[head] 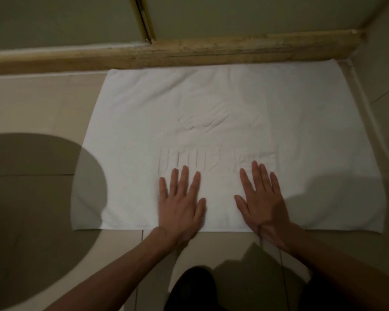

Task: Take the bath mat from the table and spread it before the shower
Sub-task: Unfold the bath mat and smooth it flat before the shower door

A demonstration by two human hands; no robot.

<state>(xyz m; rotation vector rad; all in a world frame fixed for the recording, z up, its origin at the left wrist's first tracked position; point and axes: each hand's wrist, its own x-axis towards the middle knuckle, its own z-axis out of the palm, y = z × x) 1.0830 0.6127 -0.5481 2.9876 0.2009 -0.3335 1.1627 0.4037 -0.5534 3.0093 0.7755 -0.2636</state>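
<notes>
Tile floor (43, 104): bath mat (211, 104) flat, long axis along shower curb (211, 49); L hand (181, 203) & R hand (262, 198) flat on it.

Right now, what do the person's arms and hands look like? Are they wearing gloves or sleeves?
No gloves and no sleeves in view: the left hand and right hand are bare, and so are the left forearm and right forearm. No ring, watch or bracelet shows. A thin dark cord hangs by the right wrist and runs down along that forearm.
</notes>
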